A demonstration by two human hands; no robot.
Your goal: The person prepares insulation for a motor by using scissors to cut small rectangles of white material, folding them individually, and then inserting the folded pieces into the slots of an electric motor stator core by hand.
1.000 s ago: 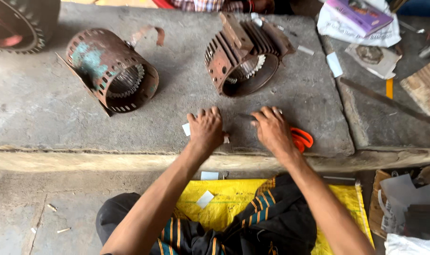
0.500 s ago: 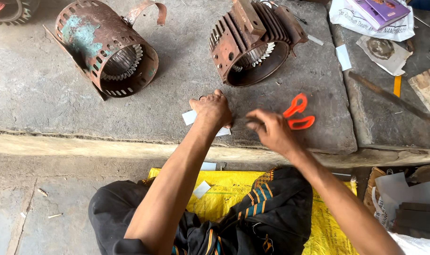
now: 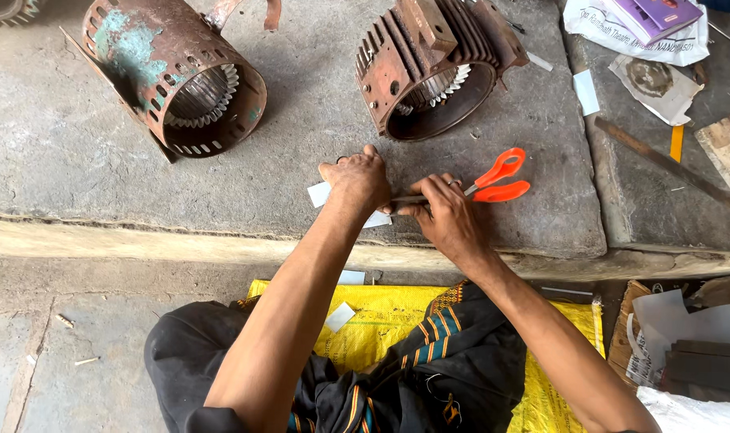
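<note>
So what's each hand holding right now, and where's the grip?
The right hand grips the scissors by the blades, with the orange handles free. The left hand presses flat on a white paper piece on the slab.

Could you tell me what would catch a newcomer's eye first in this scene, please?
Probably the orange-handled scissors lying on the stone slab, under the right hand, with the left hand pressing a white paper piece beside them. Behind stand two rusty motor housings: a perforated round one at left, a finned one at centre.
</note>
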